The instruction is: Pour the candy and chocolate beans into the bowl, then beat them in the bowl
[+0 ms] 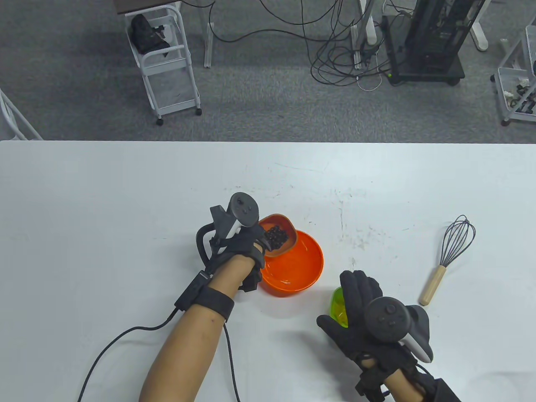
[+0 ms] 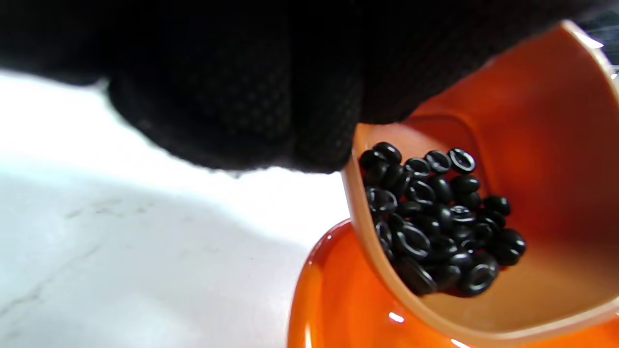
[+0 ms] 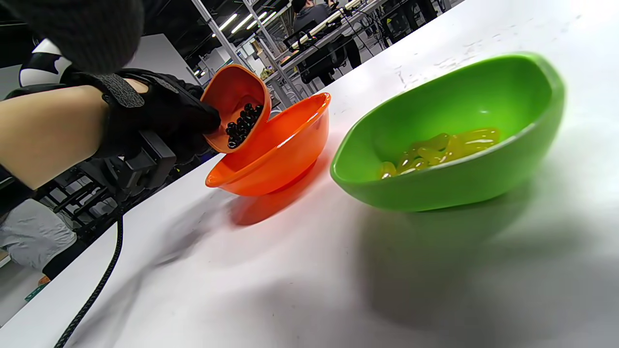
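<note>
My left hand grips a small orange dish and holds it tilted over the rim of the large orange bowl. Black chocolate beans lie heaped in the dish's lower side, still inside it. The bowl looks to hold nothing. My right hand hovers with fingers spread over a green dish, which stands on the table with yellow candy in it. I see no grip on the green dish. A wire whisk with a wooden handle lies at the right.
The white table stretches wide to the left and back. A black cable trails from my left wrist toward the front edge. Beyond the table's far edge stand a white cart and a black equipment rack on the floor.
</note>
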Available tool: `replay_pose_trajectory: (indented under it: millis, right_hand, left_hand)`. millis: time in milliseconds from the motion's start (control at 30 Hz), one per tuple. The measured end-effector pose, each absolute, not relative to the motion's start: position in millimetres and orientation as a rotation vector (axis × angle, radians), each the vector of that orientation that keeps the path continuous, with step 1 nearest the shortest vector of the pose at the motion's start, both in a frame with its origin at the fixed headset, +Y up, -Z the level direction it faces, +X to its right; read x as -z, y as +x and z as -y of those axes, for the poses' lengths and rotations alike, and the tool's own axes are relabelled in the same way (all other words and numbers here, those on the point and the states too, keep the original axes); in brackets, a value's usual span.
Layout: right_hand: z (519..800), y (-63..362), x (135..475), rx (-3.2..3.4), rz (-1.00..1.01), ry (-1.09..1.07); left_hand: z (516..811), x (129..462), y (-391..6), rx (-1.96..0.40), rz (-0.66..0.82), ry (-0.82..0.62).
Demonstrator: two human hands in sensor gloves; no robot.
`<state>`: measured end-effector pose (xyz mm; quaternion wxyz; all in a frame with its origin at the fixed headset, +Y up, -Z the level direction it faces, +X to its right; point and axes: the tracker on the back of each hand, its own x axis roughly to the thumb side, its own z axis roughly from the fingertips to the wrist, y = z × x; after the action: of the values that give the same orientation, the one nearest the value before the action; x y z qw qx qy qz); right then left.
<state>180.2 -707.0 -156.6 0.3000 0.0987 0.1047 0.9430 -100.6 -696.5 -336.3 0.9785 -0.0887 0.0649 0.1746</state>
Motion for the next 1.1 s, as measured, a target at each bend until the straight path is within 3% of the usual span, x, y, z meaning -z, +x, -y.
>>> replay_pose_trajectory:
  millis: [500,1100]
  right_hand:
    - [706,180,156,-2.499,-0.275,0.263]
    - [706,180,156,-2.501,-0.283,0.260]
  left_hand:
    - [694,314,-75,-0.260,-0.009,-0.081]
    - [699,303,-81,-0.280,0.029,-0.027]
